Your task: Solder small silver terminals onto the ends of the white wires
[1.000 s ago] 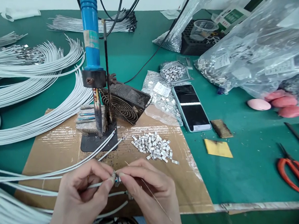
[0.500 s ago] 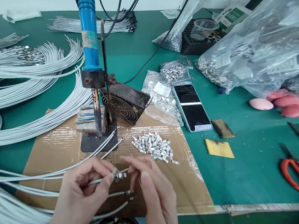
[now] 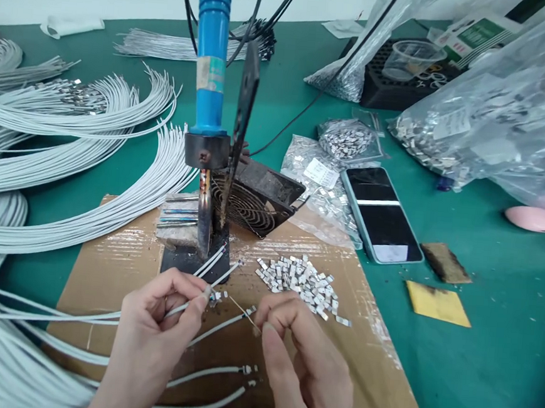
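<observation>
Between the thumb and forefinger of my left hand (image 3: 153,333) is the end of a white cable (image 3: 176,310), with a small silvery metal connector (image 3: 218,296) at its tip. My right hand (image 3: 307,364) pinches a thin wire (image 3: 244,311), probably solder, which points up and left toward that connector without visibly touching it. Behind my hands a soldering iron (image 3: 208,98) with a blue handle is clamped upright, its tip (image 3: 204,230) down over a dark base. Loose metal connectors (image 3: 300,281) lie in a heap on the cardboard (image 3: 121,267) beyond my right hand.
Bundles of white cables (image 3: 125,211) fill the left side. A dark fan (image 3: 258,196) leans behind the iron. To the right are a phone (image 3: 382,214), a yellow sponge (image 3: 438,304), a brown pad (image 3: 445,263) and plastic bags of parts (image 3: 491,120).
The view has shifted, so the bench things appear further right. My right hand's fingers have curled in from a stretched pose, and the hand sits farther from the left one. My left hand keeps its pinch.
</observation>
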`<state>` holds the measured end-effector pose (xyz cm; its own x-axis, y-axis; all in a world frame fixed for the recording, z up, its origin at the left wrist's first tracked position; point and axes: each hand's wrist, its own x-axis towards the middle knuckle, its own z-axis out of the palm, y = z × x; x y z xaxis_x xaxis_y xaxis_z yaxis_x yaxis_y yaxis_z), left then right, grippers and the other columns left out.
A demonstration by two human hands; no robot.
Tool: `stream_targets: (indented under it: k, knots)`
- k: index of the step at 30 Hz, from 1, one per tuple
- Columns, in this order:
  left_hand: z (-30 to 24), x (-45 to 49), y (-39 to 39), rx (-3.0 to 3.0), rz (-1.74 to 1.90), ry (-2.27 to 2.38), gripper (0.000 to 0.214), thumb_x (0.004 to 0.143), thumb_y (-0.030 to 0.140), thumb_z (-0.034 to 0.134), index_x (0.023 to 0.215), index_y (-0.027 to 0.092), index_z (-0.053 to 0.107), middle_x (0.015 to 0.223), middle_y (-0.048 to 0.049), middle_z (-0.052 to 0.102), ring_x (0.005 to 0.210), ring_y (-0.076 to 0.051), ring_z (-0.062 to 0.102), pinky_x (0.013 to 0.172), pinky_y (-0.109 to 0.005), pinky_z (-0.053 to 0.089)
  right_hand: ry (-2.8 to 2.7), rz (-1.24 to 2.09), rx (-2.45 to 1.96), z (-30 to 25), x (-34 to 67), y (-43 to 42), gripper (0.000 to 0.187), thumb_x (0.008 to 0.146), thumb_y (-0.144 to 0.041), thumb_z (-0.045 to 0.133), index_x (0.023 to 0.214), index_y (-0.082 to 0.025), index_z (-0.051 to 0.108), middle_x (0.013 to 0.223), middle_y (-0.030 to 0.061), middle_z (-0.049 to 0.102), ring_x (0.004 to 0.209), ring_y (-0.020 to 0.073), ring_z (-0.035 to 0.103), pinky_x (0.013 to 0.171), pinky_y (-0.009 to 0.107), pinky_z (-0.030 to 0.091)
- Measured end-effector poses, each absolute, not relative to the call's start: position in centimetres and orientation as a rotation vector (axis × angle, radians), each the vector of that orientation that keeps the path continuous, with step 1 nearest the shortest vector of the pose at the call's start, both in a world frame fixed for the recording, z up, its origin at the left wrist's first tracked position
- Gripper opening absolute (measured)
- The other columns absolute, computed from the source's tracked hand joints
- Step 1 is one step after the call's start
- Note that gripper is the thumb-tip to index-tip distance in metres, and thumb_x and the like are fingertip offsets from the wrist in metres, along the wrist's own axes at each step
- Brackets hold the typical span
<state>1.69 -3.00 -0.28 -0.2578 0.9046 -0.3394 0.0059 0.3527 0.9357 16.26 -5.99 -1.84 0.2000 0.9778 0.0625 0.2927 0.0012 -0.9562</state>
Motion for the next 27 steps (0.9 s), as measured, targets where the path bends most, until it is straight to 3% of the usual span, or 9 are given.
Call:
stream_targets:
  k: [3,6,10,21,27]
  knots:
    - [-0.4,1.4,-2.7,0.835,1.109,1.601,0.014,0.069,0.019,0.083,0.061,0.018,0.071,0.080,-0.0005,0.076,0.064,-0.008,0.064,0.061,-0.011,0.050,-1.285,0.901,-1.431,-2.0,15.9,-5.4,0.023,0.104,-0.021,0.051,0.082,-0.024,0.054,0.104,0.0003,0.068,0.095,0.0144,0.067,0.082,0.023,0.049]
    - [-0.5,1.1,-2.4,0.837,1.127,1.600,0.013,0.070,0.018,0.083,0.063,0.019,0.071,0.081,-0.0004,0.077,0.066,-0.008,0.066,0.062,-0.010,0.050,-1.275,0.933,-1.423,-2.1,15.3,-5.1,0.019,0.103,-0.021,0.055,0.084,-0.026,0.056,0.120,-0.0023,0.074,0.111,0.0128,0.071,0.091,0.020,0.050]
    - [-0.3,0.9,-2.0,0.858,1.136,1.601,0.012,0.072,0.019,0.081,0.064,0.019,0.072,0.082,-0.0015,0.077,0.069,-0.010,0.067,0.063,-0.012,0.051,-1.275,0.938,-1.426,-2.1,14.5,-4.8,0.020,0.098,-0.016,0.059,0.082,-0.027,0.056,0.117,-0.0057,0.079,0.106,0.0114,0.078,0.084,0.016,0.055]
    - [0.2,0.9,-0.9,0.821,1.153,1.584,0.013,0.072,0.018,0.081,0.064,0.017,0.071,0.079,0.0000,0.075,0.058,-0.006,0.057,0.053,-0.012,0.042,-1.123,1.005,-1.434,-1.4,14.0,-3.5,0.025,0.098,-0.016,0.060,0.074,-0.025,0.057,0.112,0.0047,0.083,0.101,0.0207,0.082,0.087,0.026,0.062]
    - [-0.2,0.6,-0.6,0.879,1.178,1.543,0.013,0.076,0.017,0.080,0.066,0.017,0.072,0.081,-0.0025,0.077,0.052,-0.006,0.053,0.048,-0.014,0.042,-1.096,1.006,-1.421,-1.3,14.0,-3.2,0.025,0.097,-0.017,0.061,0.073,-0.025,0.057,0.111,0.0053,0.084,0.101,0.0233,0.082,0.089,0.031,0.063]
